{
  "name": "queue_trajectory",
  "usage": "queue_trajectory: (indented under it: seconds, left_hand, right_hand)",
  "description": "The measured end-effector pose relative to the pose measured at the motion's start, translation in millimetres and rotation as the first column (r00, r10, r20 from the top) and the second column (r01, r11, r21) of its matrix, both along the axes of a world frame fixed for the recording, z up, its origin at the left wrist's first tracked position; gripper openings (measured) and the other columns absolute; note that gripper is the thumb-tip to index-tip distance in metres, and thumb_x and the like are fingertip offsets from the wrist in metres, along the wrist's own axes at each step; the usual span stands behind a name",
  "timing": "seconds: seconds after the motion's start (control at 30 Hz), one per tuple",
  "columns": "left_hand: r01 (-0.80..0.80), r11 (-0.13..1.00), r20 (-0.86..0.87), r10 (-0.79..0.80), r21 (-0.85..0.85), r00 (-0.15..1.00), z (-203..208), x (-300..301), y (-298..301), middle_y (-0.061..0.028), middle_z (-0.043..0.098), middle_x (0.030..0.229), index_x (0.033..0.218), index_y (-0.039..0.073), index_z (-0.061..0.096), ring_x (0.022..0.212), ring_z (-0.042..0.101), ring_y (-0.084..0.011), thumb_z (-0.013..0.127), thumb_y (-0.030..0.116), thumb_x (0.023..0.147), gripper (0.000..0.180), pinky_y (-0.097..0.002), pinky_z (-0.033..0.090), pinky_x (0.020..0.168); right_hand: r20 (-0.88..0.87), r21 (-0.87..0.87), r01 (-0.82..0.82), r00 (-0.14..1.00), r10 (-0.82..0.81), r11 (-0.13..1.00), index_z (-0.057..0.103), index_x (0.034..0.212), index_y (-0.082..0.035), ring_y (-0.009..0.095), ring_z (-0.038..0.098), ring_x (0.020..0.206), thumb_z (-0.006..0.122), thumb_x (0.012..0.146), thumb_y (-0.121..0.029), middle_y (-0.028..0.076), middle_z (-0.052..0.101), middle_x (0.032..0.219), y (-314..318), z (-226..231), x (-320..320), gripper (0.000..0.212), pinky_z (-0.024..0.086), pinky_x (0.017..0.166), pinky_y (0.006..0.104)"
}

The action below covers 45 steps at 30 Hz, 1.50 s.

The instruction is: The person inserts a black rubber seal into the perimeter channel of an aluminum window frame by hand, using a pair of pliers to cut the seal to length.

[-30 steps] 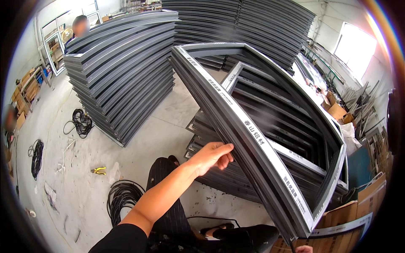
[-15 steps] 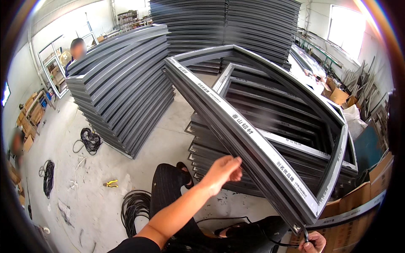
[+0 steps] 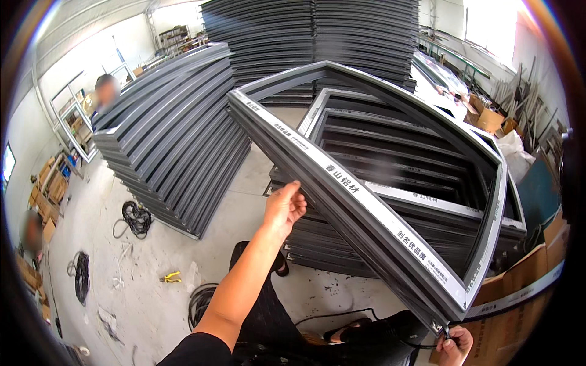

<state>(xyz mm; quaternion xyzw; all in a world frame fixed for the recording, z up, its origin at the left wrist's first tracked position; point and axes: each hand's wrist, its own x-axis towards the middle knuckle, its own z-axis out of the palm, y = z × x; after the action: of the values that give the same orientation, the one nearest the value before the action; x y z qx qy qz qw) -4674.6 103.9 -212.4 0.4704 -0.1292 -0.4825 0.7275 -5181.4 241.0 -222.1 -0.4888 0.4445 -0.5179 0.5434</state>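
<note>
A dark grey window frame (image 3: pixel 360 229) with pale printed film on its face lies tilted across a stack of similar frames. My left hand (image 3: pixel 285 209) is at the outer side of its long near bar, fingers loosely curled and thumb up by the edge. Nothing shows in that hand; whether its thumb presses the bar I cannot tell. At the frame's near right corner, my right hand (image 3: pixel 455 346) pinches a thin black rubber strip (image 3: pixel 421 346). The strip trails left across my legs toward a black coil (image 3: pixel 201 303) on the floor.
A tall stack of dark frames (image 3: pixel 177 146) stands left, another (image 3: pixel 262 43) behind. Yellow-handled pliers (image 3: pixel 171 277) and black coils (image 3: pixel 135 219) lie on the floor. Cardboard boxes (image 3: pixel 513 332) stand close on the right. A person (image 3: pixel 105 97) is beyond the left stack.
My left hand has slid up along the frame's long bar, away from the near corner. My right hand stays at the corner with the strip. The view has shifted slightly.
</note>
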Motion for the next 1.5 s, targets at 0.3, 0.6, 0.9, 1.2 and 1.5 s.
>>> queue_trajectory:
  seconds: [0.3, 0.6, 0.9, 1.2, 1.5]
  left_hand:
    - [0.659, 0.752, 0.096, -0.656, 0.002, 0.748, -5, -120, 61, -0.0101, 0.064, 0.070, 0.079, 0.002, 0.059, 0.062, 0.061, -0.0175, 0.059, 0.047, 0.089, 0.046, -0.0298, 0.051, 0.060]
    - [0.603, 0.797, 0.087, -0.602, 0.016, 0.793, -3, -156, 69, -0.0084, 0.062, 0.068, 0.082, 0.003, 0.057, 0.062, 0.060, -0.0162, 0.063, 0.033, 0.090, 0.032, -0.0302, 0.049, 0.060]
    - [0.633, 0.773, 0.052, -0.631, -0.039, 0.774, -8, -186, 83, -0.0097, 0.062, 0.071, 0.088, 0.002, 0.057, 0.063, 0.061, -0.0159, 0.059, 0.036, 0.092, 0.034, -0.0285, 0.051, 0.059]
    - [0.721, 0.683, 0.021, -0.724, -0.115, 0.689, -17, -210, 89, -0.0071, 0.060, 0.065, 0.078, 0.000, 0.058, 0.055, 0.056, -0.0117, 0.048, 0.042, 0.097, 0.046, -0.0248, 0.046, 0.051]
    - [0.441, 0.893, -0.031, -0.445, -0.092, 0.895, -7, -196, 84, -0.0100, 0.062, 0.098, 0.105, 0.003, 0.053, 0.086, 0.061, -0.0172, 0.042, 0.048, 0.097, 0.046, -0.0302, 0.050, 0.069]
  right_hand:
    - [-0.025, -0.133, 0.111, 0.993, -0.115, 0.985, 0.054, 0.068, -0.001, 0.014, 0.049, 0.060, 0.079, 0.063, -0.025, 0.005, 0.047, 0.068, -2, 15, 28, 0.035, 0.037, 0.051, 0.0241]
    - [0.077, -0.106, 0.088, 0.994, -0.080, 0.990, 0.059, 0.076, 0.002, 0.014, 0.051, 0.056, 0.083, 0.067, -0.024, 0.006, 0.051, 0.069, -2, 12, 25, 0.037, 0.039, 0.049, 0.0244]
    - [0.134, -0.132, 0.052, 0.990, -0.034, 0.990, 0.057, 0.076, 0.003, 0.014, 0.050, 0.054, 0.082, 0.069, -0.026, 0.006, 0.051, 0.063, -3, 0, 20, 0.039, 0.038, 0.045, 0.0243]
    - [0.033, -0.097, -0.035, 0.999, 0.039, 0.995, 0.061, 0.095, 0.004, 0.015, 0.055, 0.080, 0.071, 0.080, -0.006, 0.010, 0.058, 0.097, 3, 3, 10, 0.021, 0.044, 0.069, 0.0251]
    - [-0.600, -0.670, -0.188, 0.707, -0.375, 0.718, 0.057, 0.105, 0.003, 0.037, 0.052, 0.097, 0.062, 0.075, -0.014, 0.020, 0.055, 0.103, -96, 122, 30, 0.035, 0.039, 0.090, 0.0403]
